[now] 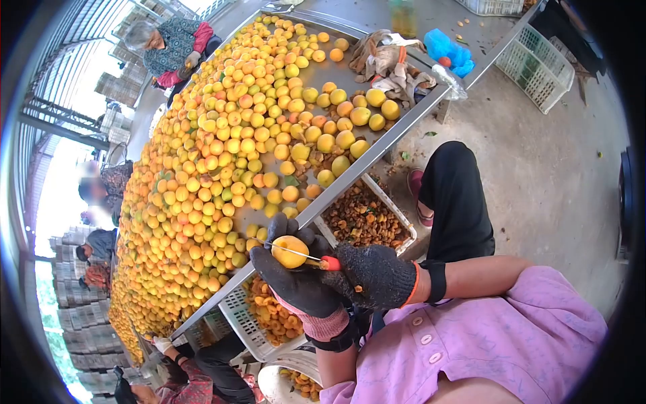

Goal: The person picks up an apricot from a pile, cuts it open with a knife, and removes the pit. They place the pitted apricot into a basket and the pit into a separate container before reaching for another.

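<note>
My left hand, in a dark glove with a pink cuff, is closed around a yellow apricot. My right hand, in a black glove with an orange edge, grips a small knife by its red handle. The thin blade lies across the apricot's face. Both hands are close together just off the near edge of a metal table, which bears a large heap of apricots.
Below the table edge stand a white crate of brown pits, a white crate of apricot halves and a white bucket. Rags and a blue plastic bag lie at the table's end. Other people sit around the table.
</note>
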A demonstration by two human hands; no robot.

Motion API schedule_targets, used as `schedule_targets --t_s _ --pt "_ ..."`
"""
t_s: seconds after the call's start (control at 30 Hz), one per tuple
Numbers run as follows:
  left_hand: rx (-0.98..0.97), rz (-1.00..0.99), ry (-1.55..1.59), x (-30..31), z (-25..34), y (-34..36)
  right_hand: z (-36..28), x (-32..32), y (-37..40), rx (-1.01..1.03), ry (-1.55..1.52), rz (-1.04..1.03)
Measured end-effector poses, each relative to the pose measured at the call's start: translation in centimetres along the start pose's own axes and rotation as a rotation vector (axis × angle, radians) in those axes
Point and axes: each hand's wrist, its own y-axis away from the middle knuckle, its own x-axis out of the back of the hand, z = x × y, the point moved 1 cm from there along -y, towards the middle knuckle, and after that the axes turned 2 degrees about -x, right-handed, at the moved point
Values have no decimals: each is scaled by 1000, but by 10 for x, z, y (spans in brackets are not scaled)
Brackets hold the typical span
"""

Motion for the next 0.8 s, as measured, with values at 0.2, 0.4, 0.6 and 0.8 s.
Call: schedule_targets --t_s 0.2,0.4,0.6,0.8 --pt "-20 -163 12 -4 -5 5 2 10 5 72 22 65" --pt "-76 -221 -92 -9 -9 3 9 22 3 55 -45 22" --pt "23 -287 -6 -14 -13 5 18 29 -5 41 -179 71" --pt "-13 -365 -294 -10 -17 22 20 23 -1 25 -381 200"
